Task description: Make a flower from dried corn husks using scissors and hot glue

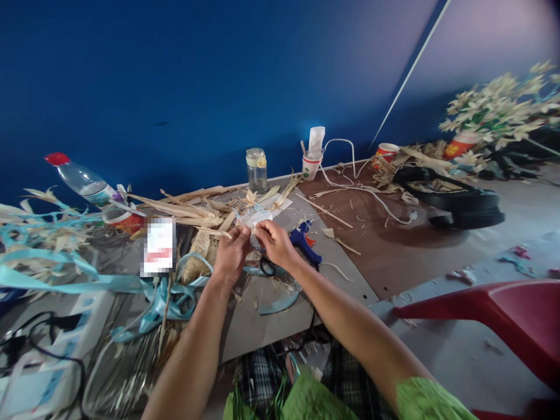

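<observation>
Both hands meet over the grey board [352,283], fingertips nearly touching. Right hand [275,240]: thumb and fingers pinch a thin white piece [259,217]. Left hand [233,249]: fingers curled at the same piece; cannot tell if they grip it. White piece sits at the fingertips, detail too small to read. Blue glue gun [306,240] on the board, just beside the right wrist. Dry husks [188,211] beyond the left hand; glass jar [257,172] near the wall.
</observation>
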Demonstrator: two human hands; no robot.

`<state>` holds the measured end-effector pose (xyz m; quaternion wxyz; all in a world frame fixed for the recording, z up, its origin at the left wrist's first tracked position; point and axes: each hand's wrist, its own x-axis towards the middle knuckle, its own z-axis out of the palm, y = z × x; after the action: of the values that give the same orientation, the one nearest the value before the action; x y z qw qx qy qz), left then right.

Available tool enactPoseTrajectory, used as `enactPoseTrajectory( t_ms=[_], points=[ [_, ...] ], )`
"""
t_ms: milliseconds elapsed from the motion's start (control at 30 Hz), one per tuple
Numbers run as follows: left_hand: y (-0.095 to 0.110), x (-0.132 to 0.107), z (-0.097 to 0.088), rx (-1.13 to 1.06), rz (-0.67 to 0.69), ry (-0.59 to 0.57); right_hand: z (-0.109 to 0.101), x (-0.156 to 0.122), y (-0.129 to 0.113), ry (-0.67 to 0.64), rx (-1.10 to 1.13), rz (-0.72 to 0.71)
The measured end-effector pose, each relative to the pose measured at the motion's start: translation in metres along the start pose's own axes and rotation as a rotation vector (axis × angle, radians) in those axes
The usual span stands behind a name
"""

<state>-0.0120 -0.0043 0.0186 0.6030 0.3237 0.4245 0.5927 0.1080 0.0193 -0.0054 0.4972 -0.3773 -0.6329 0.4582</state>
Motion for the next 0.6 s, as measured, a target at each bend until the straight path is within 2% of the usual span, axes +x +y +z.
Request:
enactPoseTrajectory(
  t_ms=[167,367,600],
  points=[
    [-0.0005,0.0018,-0.001,-0.002,0.01,-0.007,-0.0002,0.001,0.0024,0.017,0.042,-0.009],
    [0.0,0.004,-0.0046,-0.021,0.024,0.032,-0.0046,0.0037,-0.0006,0.097,0.158,-0.057],
    [0.0002,0.0026,-0.0031,-0.017,0.009,0.009,0.0005,0.0028,0.0046,0.065,-0.093,-0.249]
  ],
)
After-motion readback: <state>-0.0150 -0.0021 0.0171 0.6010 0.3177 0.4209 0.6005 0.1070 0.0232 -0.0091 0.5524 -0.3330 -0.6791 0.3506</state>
